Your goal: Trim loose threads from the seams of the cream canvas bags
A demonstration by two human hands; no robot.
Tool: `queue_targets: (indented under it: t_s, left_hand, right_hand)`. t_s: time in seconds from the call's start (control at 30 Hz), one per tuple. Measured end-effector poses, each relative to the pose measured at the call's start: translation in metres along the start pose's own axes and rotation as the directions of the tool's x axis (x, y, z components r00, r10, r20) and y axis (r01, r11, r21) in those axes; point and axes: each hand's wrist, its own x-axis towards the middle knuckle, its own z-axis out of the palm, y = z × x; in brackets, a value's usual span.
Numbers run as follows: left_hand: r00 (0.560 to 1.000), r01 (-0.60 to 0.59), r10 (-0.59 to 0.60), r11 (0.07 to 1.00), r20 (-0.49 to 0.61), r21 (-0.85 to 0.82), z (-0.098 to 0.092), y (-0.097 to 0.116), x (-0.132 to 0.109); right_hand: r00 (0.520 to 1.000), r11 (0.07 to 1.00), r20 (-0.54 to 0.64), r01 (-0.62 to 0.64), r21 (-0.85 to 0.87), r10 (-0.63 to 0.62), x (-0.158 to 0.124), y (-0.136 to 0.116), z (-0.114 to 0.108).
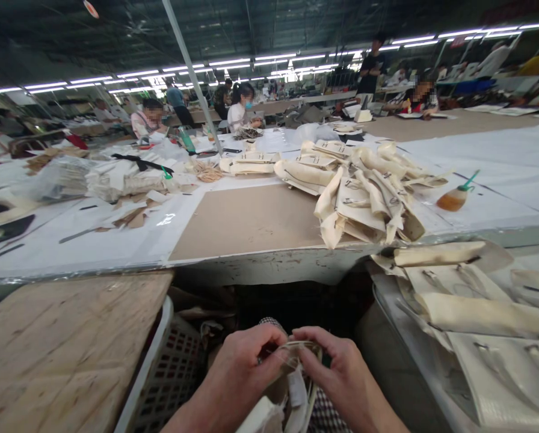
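Low in the head view, above my lap, I hold a cream fabric bag piece (274,402) between both hands. My left hand (246,361) pinches its upper edge from the left, thumb and fingers pressed together. From the right, my right hand (330,358) grips the same edge, with the thumb on the near side. The edge curves between the two hands, and loose threads show there. A white tag-like strip (297,388) hangs inside the piece. The lower part of the piece runs out of view at the bottom.
A pile of cream bag pieces (364,186) lies on the worktable (242,219) ahead. To its right is a glue bottle (454,195) with a green nozzle. More cream bags (490,361) lie at right. A plastic basket (170,361) and a wooden board (66,343) stand left. Several people work behind.
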Motion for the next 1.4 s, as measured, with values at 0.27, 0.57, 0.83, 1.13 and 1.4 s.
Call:
queue_targets:
  t_s: [0.27,0.57,0.83,1.13,1.4]
  left_hand:
    - [0.999,0.023,-0.021,0.998,0.039,-0.058,0.000,0.000,0.004]
    - [0.993,0.081,-0.076,0.995,0.093,-0.054,-0.006,0.018,0.001]
    - [0.995,0.059,-0.064,0.997,0.079,0.054,-0.004,0.017,0.002]
    - [0.998,0.002,-0.007,0.997,0.062,0.073,-0.001,0.013,0.000]
    - [0.998,0.025,-0.030,0.996,0.055,0.088,-0.003,0.012,-0.002]
  right_hand:
    - [0.962,0.976,-0.193,0.170,-0.135,-0.194,-0.004,0.005,0.008]
    - [0.888,0.860,-0.200,0.310,-0.405,-0.414,-0.011,0.000,0.001]
    - [0.845,0.805,-0.227,0.330,-0.492,-0.485,-0.015,0.001,0.001]
    - [0.847,0.840,-0.283,0.294,-0.457,-0.450,-0.011,0.003,0.007]
    - [0.908,0.924,-0.228,0.299,-0.237,-0.352,-0.011,-0.003,0.002]
